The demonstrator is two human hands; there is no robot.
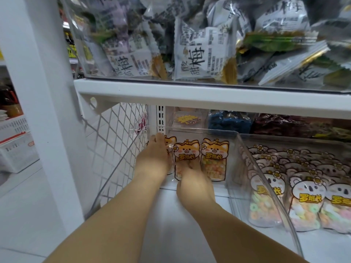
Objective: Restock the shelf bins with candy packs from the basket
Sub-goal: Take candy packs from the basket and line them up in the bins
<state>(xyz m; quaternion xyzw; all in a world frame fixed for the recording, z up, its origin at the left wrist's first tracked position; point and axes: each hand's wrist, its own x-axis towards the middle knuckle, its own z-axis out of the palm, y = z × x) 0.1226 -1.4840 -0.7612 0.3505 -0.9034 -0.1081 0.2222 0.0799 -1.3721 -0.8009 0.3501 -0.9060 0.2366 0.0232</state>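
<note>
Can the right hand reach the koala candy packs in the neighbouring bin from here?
Probably yes, but not sideways: a clear bin wall stands between the right hand and the koala candy packs; it must pass over that.

White upright post (43, 111) at left, wire mesh panel (114, 133) beside it — beyond, blurred, perhaps dark bottles (69, 40).

Head view. Both forearms reached into a clear bin (199, 130) under the white shelf board (190, 93). The left hand (153, 160) gripped the left fox pack (170, 141) at its top edge, fingers curled over it. The right hand (193, 183) touched the lower part of the middle fox pack (187, 154); its grip could not be made out. The right fox pack (214, 158) stood upright just beside, untouched. Koala packs (303, 196) filled the neighbouring bin on the right, and grey plum packs (199, 54) lay in the bin above.
</note>
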